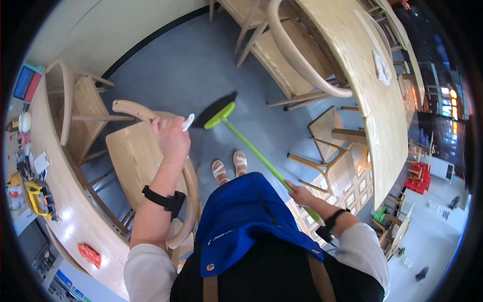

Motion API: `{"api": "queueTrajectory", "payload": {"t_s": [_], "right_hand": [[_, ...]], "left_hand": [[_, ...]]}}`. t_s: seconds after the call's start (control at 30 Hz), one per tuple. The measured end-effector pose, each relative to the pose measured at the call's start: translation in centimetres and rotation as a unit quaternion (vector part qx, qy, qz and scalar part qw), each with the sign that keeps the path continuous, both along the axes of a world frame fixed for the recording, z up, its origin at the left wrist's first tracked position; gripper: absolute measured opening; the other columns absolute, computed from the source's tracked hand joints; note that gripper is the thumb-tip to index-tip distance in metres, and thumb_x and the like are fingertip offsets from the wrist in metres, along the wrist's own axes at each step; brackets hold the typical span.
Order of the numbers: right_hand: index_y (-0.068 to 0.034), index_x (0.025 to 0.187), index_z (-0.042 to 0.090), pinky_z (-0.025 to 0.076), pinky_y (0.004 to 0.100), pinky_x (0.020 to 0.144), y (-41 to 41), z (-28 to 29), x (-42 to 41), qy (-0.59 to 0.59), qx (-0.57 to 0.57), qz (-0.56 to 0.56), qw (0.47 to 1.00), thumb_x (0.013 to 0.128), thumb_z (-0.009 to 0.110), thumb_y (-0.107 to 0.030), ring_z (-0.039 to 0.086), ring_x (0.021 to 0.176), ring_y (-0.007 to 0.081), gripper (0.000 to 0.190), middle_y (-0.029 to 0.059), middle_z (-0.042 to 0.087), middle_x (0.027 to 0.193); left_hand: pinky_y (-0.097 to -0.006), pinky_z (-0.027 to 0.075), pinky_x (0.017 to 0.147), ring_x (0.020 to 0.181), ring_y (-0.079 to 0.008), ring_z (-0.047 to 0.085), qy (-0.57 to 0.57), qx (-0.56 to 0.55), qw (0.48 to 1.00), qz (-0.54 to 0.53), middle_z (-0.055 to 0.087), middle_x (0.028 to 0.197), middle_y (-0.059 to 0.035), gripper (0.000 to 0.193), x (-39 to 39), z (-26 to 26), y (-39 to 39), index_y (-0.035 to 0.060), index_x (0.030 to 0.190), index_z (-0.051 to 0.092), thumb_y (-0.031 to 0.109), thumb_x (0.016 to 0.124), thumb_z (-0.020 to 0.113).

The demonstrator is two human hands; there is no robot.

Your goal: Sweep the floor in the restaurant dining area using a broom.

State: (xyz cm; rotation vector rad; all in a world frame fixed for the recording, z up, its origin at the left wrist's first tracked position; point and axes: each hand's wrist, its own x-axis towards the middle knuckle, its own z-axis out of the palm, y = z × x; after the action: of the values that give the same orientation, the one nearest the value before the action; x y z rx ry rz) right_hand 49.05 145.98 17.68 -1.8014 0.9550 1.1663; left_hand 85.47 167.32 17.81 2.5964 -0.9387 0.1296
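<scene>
My left hand [171,137] is closed over the curved top rail of a light wooden chair [130,145]. A white cloth or tissue [188,122] pokes out from its fingers; how firmly the hand grips the rail is hidden. My right hand [300,194] grips the green handle of a broom [251,146]. The broom's lime-green head [220,116] and dark bristles [213,107] are down on the grey floor [177,56], ahead of my feet and just beyond the chair.
A long wooden counter [71,211] at left bears a red packet [89,255] and a yellow-and-black tool [36,200]. Another chair [88,117] stands against it. Wooden tables [388,143] and chairs [298,56] line the right. A white cloth [382,68] lies on a table.
</scene>
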Motion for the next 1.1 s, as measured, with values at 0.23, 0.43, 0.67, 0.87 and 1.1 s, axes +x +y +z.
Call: {"api": "queueTrajectory", "payload": {"t_s": [0.23, 0.43, 0.67, 0.87, 1.1], "right_hand": [[-0.022, 0.129, 0.036, 0.045, 0.0276, 0.041, -1.3, 6.8, -3.3, -0.053, 0.016, -0.223, 0.973, 0.082, 0.050, -0.013, 0.048, 0.045, 0.0120, 0.050, 0.0039, 0.047, 0.057], [-0.013, 0.130, 0.028, 0.047, 0.0341, 0.040, -7.8, -8.0, 4.8, -0.150, -0.111, -0.181, 0.966, 0.083, 0.043, -0.015, 0.052, 0.041, 0.0225, 0.049, 0.0154, 0.053, 0.062], [-0.014, 0.132, 0.024, 0.049, 0.0365, 0.042, 0.7, -9.0, -7.5, -0.087, -0.032, -0.194, 0.977, 0.084, 0.040, -0.020, 0.055, 0.044, 0.0261, 0.050, 0.0180, 0.056, 0.066], [-0.022, 0.134, 0.022, 0.047, 0.0326, 0.045, 3.7, 2.7, -15.3, 0.008, 0.031, -0.180, 0.983, 0.085, 0.043, -0.019, 0.053, 0.046, 0.0204, 0.052, 0.0130, 0.051, 0.058], [-0.021, 0.132, 0.022, 0.046, 0.0374, 0.053, 3.2, -1.3, -16.0, -0.115, -0.005, -0.010, 0.993, 0.085, 0.044, -0.024, 0.056, 0.050, 0.0248, 0.052, 0.0166, 0.056, 0.064]], "left_hand": [[-0.0374, 0.029, 0.088, 0.078, -0.0230, 0.053, 0.005, 0.024, 1.000, -0.005, 0.057, 0.072, -0.0072, 0.018, -0.2, -0.3, -0.1, 0.0094, 0.079, 0.059, 0.007, 0.062, 0.065], [-0.0361, 0.029, 0.089, 0.080, -0.0229, 0.054, -0.004, 0.047, 0.999, -0.026, 0.059, 0.077, -0.0066, 0.016, -0.2, -0.4, -0.9, 0.0098, 0.083, 0.059, 0.012, 0.068, 0.062], [-0.0368, 0.030, 0.090, 0.079, -0.0241, 0.054, -0.005, 0.061, 0.998, 0.010, 0.060, 0.077, -0.0077, 0.016, -0.6, 0.1, -0.1, 0.0089, 0.085, 0.059, 0.011, 0.069, 0.061], [-0.0421, 0.029, 0.093, 0.086, -0.0255, 0.052, -0.022, 0.032, 0.998, -0.039, 0.057, 0.082, -0.0094, 0.020, -4.1, -0.1, 1.7, 0.0066, 0.087, 0.057, 0.008, 0.068, 0.060], [-0.0457, 0.026, 0.098, 0.086, -0.0237, 0.050, -0.060, 0.049, 0.988, -0.137, 0.053, 0.080, -0.0075, 0.026, -9.9, 0.4, 3.5, 0.0075, 0.084, 0.054, 0.002, 0.060, 0.061]]}}
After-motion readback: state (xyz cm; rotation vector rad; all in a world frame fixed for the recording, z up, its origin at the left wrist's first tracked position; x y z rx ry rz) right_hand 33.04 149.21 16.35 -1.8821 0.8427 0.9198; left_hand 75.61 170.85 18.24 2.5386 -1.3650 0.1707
